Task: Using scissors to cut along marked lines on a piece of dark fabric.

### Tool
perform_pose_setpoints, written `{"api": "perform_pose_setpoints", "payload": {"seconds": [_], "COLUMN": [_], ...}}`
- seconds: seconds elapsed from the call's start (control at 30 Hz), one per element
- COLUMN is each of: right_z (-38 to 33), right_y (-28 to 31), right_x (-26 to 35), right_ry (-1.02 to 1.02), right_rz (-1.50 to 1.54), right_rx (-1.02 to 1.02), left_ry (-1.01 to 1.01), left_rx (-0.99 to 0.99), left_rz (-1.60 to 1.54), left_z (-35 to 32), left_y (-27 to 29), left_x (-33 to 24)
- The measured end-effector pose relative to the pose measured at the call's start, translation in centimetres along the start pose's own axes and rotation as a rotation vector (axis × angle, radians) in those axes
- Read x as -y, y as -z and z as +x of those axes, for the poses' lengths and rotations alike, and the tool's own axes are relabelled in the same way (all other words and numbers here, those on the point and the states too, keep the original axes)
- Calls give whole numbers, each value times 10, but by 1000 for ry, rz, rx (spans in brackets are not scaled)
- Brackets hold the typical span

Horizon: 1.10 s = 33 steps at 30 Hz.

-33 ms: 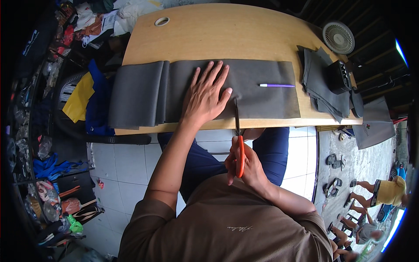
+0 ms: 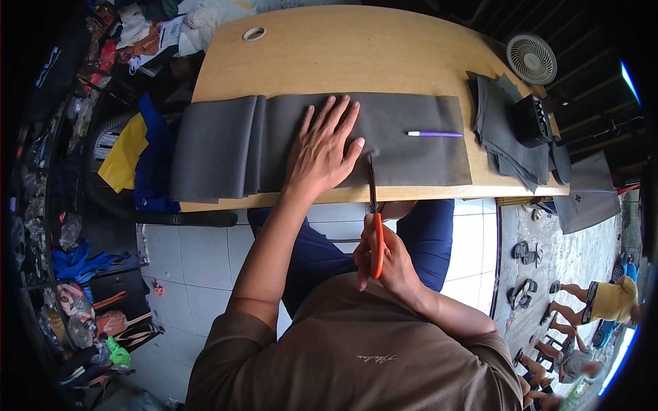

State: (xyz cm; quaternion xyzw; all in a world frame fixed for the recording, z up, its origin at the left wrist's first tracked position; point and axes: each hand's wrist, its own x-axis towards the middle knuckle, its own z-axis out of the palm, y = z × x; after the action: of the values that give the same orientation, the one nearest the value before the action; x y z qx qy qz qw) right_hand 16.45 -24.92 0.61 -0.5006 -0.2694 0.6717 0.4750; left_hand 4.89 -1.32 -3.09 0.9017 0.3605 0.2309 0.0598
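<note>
A long strip of dark grey fabric (image 2: 404,161) lies along the near side of the table, its left part folded in layers (image 2: 212,147). My left hand (image 2: 322,151) presses flat on the strip, fingers spread. My right hand (image 2: 392,260) grips the orange-handled scissors (image 2: 378,246) at the table's near edge. Their blades point away from me and overlap the strip, the tips just right of my left thumb. How far the blades are parted is hard to see. A purple pen (image 2: 435,133) rests on the fabric to the right.
Dark fabric pieces (image 2: 504,130) are stacked at the table's right end, with a black box (image 2: 531,122) on them. A white fan (image 2: 532,59) stands behind. A tape roll (image 2: 254,33) sits at the far left of the wooden table (image 2: 356,51). People (image 2: 610,301) are outside at right.
</note>
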Motion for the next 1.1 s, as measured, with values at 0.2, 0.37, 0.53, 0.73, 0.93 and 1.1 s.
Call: {"api": "perform_pose_setpoints", "payload": {"seconds": [0.2,0.37,0.53,0.73,0.93,1.1], "right_z": [-1,0,2,10,17,21], "right_y": [-2,-1,-3,-3,0,-1], "right_x": [5,7,8,13,9,18], "right_ry": [10,12,-9,-36,56,-45], "right_rz": [-46,-72,-82,-95,-56,-45], "right_rx": [0,-2,-49,-70,-14,-37], "left_ry": [-1,-3,-5,-10,-14,-9], "left_rx": [1,-1,-3,-7,-18,-11], "left_rz": [5,4,0,-5,-2,-3], "left_z": [0,0,0,-1,0,0], "left_y": [0,-1,-1,0,-1,0], "left_x": [0,0,1,0,0,0]}}
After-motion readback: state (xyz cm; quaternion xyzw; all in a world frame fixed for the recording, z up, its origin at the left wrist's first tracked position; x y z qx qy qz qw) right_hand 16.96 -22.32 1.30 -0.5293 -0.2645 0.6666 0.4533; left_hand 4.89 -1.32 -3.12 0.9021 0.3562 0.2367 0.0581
